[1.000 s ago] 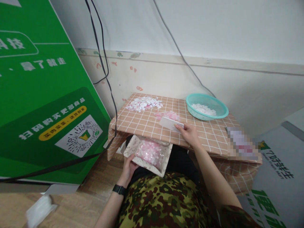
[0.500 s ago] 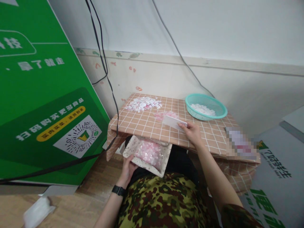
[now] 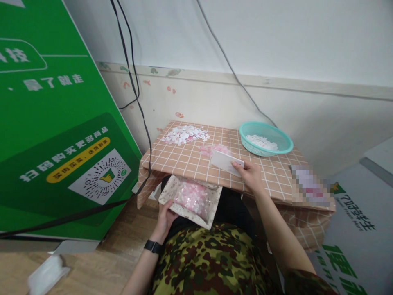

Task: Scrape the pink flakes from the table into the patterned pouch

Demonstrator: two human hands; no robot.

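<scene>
My left hand [image 3: 166,218] grips the left edge of a speckled cream tray [image 3: 168,189], held tilted just below the table's front edge. Pink and white flakes [image 3: 193,196] fill the middle of that tray, looking shiny. My right hand [image 3: 251,175] pinches the right end of a flat white card [image 3: 226,162] over the front of the table. Just beyond the card lies a small scatter of pink flakes [image 3: 211,150] on the checked tablecloth [image 3: 172,159]. Farther back at the left is a larger pile of white paper pieces [image 3: 186,134] with some pink among them.
A turquoise plastic basket [image 3: 287,144] with white pieces in it stands at the back right. A blurred item [image 3: 310,186] lies at the table's right corner. Black cables [image 3: 144,119] hang at the left before a green panel [image 3: 37,123]. A white bag [image 3: 47,275] lies on the floor.
The white card in my right hand has shifted slightly toward me and shows more of its face. The tray in my left hand stays in place.
</scene>
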